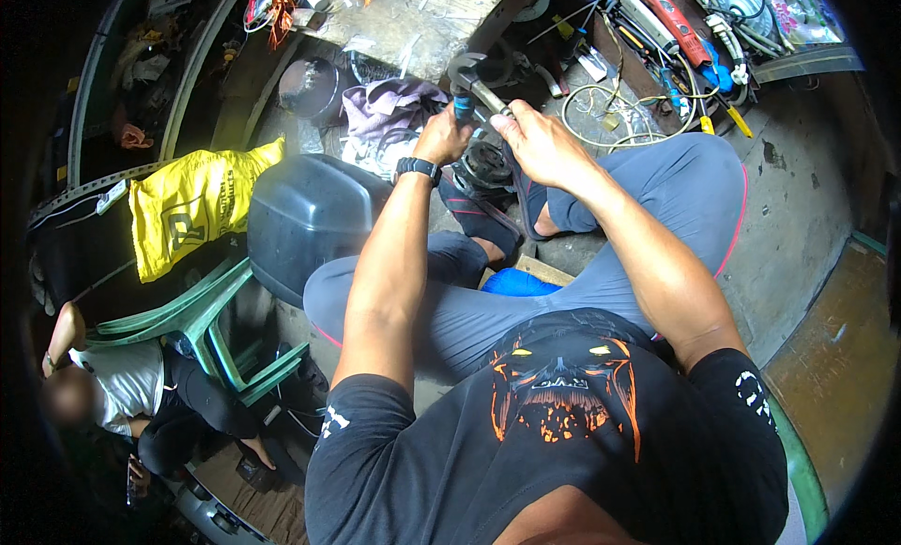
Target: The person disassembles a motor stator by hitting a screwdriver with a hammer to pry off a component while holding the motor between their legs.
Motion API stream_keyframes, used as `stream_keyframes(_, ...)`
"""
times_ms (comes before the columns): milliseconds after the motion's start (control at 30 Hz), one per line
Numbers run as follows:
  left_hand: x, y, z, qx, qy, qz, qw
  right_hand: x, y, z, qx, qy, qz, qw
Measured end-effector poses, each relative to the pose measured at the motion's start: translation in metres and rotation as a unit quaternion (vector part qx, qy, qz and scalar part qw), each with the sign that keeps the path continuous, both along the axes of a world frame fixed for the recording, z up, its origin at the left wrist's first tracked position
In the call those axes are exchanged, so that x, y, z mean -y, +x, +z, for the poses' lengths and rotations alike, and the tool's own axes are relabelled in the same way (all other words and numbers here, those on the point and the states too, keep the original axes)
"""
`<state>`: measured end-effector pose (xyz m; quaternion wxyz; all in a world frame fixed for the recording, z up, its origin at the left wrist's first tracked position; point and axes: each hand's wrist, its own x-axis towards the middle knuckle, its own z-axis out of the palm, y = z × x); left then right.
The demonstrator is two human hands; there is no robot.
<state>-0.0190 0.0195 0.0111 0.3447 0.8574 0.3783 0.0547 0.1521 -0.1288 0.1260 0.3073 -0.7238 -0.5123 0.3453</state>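
My left hand (443, 138), with a black watch at its wrist, is closed round an upright tool with a blue grip (463, 105). Its lower end is hidden, so its exact kind cannot be told. In my right hand (542, 149) is the handle of a hammer (489, 98), its head over the top of the blue tool; whether they touch is unclear. Just below both hands, a round dark motor-like part (484, 166) sits on the floor between my feet.
A black plastic case (314, 217) and purple cloth (385, 113) lie left, near a yellow bag (202, 207) and green chair (211, 325). Another person (122, 386) sits lower left. A worktable (404, 24) stands ahead; a coiled cable (572, 123) and tools (676, 24) lie right.
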Motion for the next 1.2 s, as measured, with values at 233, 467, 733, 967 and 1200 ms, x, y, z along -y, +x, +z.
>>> stream_keyframes(233,0.008,0.001,0.014,-0.016,0.004,0.024,1.000,-0.003,0.023,0.036,-0.044,0.044,-0.024,0.998)
stream_keyframes(467,0.001,0.002,0.015,-0.017,-0.005,0.050,0.999,-0.003,0.009,0.037,-0.028,0.034,-0.026,0.999)
stream_keyframes(733,0.001,0.003,0.013,-0.027,-0.007,0.032,0.999,-0.007,0.002,0.006,-0.005,0.004,-0.009,1.000)
stream_keyframes(967,0.002,0.001,0.012,-0.028,-0.008,0.007,1.000,-0.008,0.000,0.013,0.007,0.001,0.002,1.000)
stream_keyframes(1200,0.002,-0.006,-0.002,-0.015,0.002,0.009,1.000,-0.004,-0.004,0.017,-0.019,0.010,0.004,1.000)
